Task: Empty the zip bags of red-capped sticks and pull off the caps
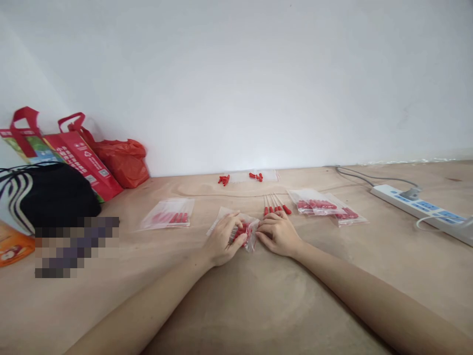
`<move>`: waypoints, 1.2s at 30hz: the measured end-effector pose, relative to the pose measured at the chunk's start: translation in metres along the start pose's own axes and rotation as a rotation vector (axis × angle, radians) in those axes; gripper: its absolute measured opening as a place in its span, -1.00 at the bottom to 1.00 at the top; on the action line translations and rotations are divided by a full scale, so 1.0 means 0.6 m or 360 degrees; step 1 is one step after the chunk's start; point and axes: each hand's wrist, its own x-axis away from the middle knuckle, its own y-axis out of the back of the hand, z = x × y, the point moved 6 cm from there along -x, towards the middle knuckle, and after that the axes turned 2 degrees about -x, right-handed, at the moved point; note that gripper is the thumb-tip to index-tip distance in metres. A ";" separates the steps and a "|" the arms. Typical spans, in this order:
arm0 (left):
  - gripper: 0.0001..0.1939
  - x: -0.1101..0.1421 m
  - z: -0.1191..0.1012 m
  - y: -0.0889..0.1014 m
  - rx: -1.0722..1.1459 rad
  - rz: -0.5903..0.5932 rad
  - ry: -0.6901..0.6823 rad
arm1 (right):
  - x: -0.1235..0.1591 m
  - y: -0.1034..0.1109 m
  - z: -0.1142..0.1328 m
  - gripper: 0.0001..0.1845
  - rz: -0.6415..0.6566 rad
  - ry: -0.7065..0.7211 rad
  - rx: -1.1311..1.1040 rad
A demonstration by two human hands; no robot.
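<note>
My left hand (224, 239) lies over a small clear zip bag (252, 241), its thumb and fingers curved around red rubber-bulbed droppers inside. At the bag's right edge, the fingers of my right hand (279, 232) are pinched together on the plastic. Several loose droppers (271, 209) with thin clear stems and red bulbs lie just beyond my right hand, partly hidden by it. To the right, filled bags (314, 203) of red-bulbed droppers overlap. Another filled bag (168, 214) lies flat to the left of my hands.
Loose red bulbs (223, 180) and clear bags (240, 176) lie near the wall. A white power strip (417, 203) with cords is at right. Red shopping bags (86, 160), a red plastic bag (123, 160) and a black drawstring bag (62, 197) stand at left. A blurred patch covers something there.
</note>
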 end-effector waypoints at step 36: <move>-0.59 0.010 0.039 0.002 0.0098 0.0348 0.0035 | -0.015 -0.015 0.005 -0.67 0.0194 -0.0118 -0.0510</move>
